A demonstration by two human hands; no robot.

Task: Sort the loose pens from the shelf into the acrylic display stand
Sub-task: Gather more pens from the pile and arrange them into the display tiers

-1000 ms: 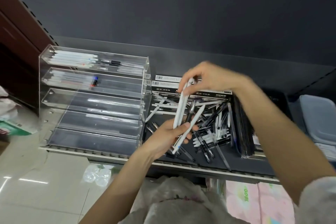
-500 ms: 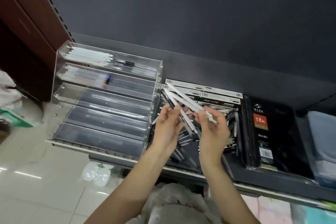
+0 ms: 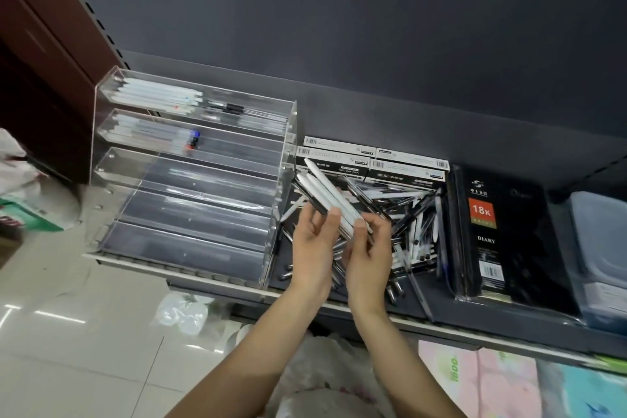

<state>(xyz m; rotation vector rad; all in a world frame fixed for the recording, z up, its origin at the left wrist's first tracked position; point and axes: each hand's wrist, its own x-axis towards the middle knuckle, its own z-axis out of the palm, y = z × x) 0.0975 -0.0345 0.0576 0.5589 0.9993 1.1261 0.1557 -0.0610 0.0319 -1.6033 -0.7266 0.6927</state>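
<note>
Both hands meet over the shelf (image 3: 339, 307), curled around one small bundle of pens (image 3: 330, 192). The left hand (image 3: 314, 249) pinches the bundle from the left; the right hand (image 3: 369, 253) grips its lower end. The bundle holds slim white barrels with rounded tips and at least one dark pen, angled up and to the left. Beneath and to the right lies the loose pile of pens (image 3: 412, 224), black, clear and white, tangled on the dark shelf. Just left stands the acrylic display stand (image 3: 190, 176), clear and stepped; its top two tiers hold white pens, the lower tiers bare. Pen boxes (image 3: 369, 159) sit behind the pile, and a black diary (image 3: 485, 237) lies to the right.
</note>
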